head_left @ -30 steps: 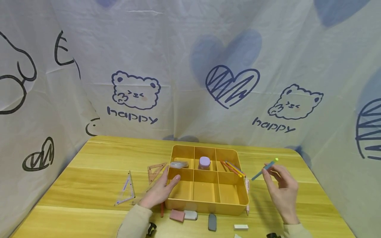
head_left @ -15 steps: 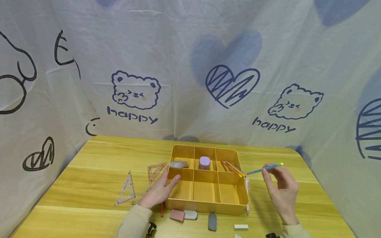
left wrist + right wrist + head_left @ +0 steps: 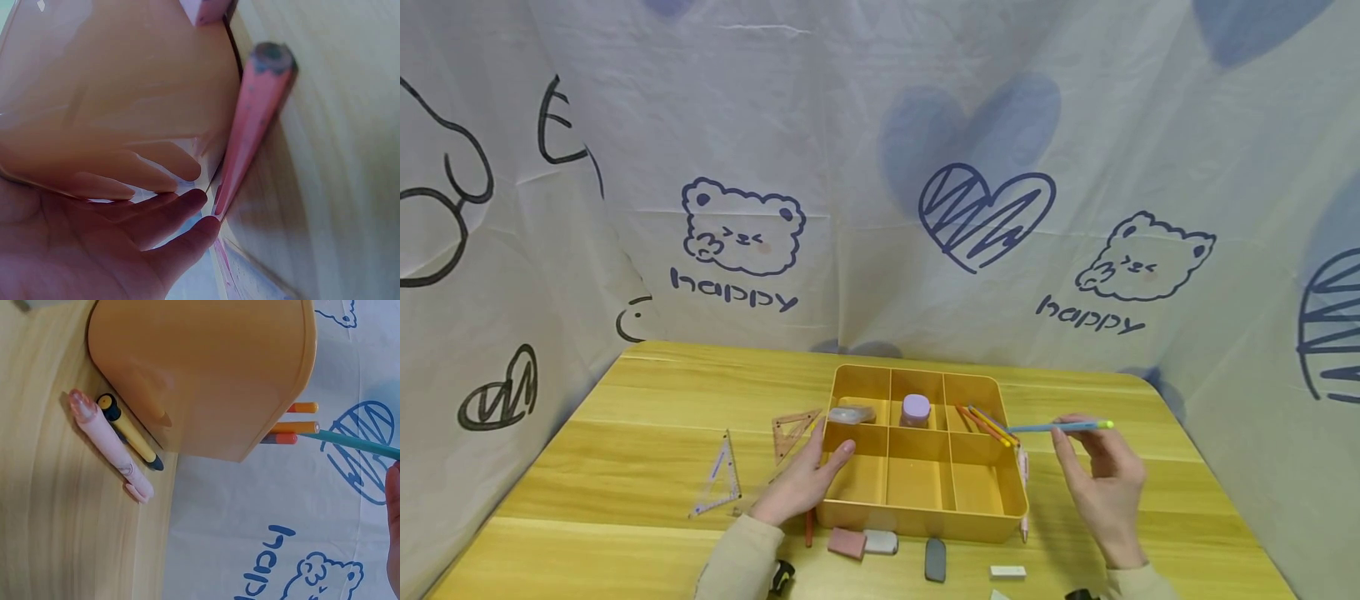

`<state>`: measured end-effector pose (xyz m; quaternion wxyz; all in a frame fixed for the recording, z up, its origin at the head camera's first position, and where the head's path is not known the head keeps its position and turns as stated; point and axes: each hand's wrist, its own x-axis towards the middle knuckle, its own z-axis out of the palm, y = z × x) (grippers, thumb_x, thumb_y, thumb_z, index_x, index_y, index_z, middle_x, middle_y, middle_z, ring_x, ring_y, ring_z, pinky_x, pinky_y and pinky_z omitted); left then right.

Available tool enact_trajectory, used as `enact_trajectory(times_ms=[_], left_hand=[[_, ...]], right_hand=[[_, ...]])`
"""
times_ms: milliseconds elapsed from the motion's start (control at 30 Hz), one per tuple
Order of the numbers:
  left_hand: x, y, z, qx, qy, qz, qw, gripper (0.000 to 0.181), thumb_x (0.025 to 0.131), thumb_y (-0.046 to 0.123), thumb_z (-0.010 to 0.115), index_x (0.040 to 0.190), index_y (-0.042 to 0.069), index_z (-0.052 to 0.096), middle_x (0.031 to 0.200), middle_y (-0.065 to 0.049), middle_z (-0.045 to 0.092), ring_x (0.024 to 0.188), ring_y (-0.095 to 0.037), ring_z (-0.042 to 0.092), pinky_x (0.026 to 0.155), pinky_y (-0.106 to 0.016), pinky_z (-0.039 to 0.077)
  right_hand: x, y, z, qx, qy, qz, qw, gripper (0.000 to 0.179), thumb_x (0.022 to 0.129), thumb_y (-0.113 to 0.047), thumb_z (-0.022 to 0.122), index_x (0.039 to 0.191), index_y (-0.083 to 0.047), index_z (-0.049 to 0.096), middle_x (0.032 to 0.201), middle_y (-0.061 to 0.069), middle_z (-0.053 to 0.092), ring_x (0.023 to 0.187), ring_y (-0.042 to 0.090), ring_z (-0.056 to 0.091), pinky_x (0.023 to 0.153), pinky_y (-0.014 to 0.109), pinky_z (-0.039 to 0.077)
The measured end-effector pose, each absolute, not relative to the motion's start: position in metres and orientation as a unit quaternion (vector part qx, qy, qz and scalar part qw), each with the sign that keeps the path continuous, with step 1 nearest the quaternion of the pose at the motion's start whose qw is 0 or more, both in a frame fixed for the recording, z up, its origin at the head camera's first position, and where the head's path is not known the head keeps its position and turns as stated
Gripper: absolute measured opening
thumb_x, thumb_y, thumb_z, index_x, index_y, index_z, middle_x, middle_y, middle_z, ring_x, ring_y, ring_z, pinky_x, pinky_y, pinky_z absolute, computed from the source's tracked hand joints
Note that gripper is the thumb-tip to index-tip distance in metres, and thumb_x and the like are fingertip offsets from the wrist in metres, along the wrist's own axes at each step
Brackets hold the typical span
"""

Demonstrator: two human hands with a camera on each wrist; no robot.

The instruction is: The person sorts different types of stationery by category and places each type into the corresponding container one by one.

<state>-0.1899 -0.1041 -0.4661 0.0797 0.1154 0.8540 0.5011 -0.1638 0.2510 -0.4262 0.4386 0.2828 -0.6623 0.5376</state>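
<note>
Six-sectioned and yellow, an organizer box (image 3: pixel 917 525) sits on the table. My left hand (image 3: pixel 801 485) grips its left wall, thumb over the rim and fingers along the outside, as the left wrist view also shows. Between thumb and fingertips my right hand (image 3: pixel 1108 492) pinches a blue pencil (image 3: pixel 1037 428) with a yellow-green end. It lies nearly level, its far tip right at the box's right rim. There it overlaps several pencils (image 3: pixel 989 427) leaning out of the back right compartment. In the right wrist view, the blue pencil (image 3: pixel 359 444) passes behind their orange ends.
A purple-lidded jar (image 3: pixel 915 408) and a clear item (image 3: pixel 852 415) occupy other back compartments. Outside lie set squares (image 3: pixel 717 506), a red pencil (image 3: pixel 256 112), erasers (image 3: pixel 847 543), a white stick (image 3: pixel 1007 572), a pink pen (image 3: pixel 112 447) and a yellow pen (image 3: pixel 136 436). A printed cloth hangs behind.
The blue pencil has swung from a steep slant to nearly level, and its tip has come left to the box rim. My right hand has shifted slightly left; the left hand stays put.
</note>
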Motion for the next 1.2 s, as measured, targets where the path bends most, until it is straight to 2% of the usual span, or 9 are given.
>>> enact_trajectory(times_ms=[533, 1200], left_hand=[[-0.190, -0.103, -0.467, 0.119, 0.853, 0.502, 0.075, 0.079, 0.108, 0.040, 0.043, 0.159, -0.006, 0.004, 0.164, -0.033, 0.014, 0.150, -0.051, 0.023, 0.123, -0.063, 0.022], [-0.191, -0.104, -0.467, 0.114, 0.854, 0.501, 0.081, 0.080, 0.108, 0.040, 0.042, 0.159, -0.008, 0.003, 0.164, -0.034, 0.012, 0.149, -0.052, 0.022, 0.123, -0.063, 0.021]], right_hand=[[-0.164, 0.241, -0.426, 0.303, -0.655, 0.545, 0.427, 0.030, 0.070, 0.038, 0.056, 0.099, 0.031, 0.056, 0.107, 0.006, 0.075, 0.100, 0.010, 0.073, 0.092, 0.020, 0.058], [-0.161, 0.238, -0.426, 0.335, -0.637, 0.569, 0.398, 0.029, 0.076, 0.034, 0.058, 0.104, 0.031, 0.049, 0.107, 0.015, 0.075, 0.101, 0.015, 0.075, 0.089, 0.021, 0.059]])
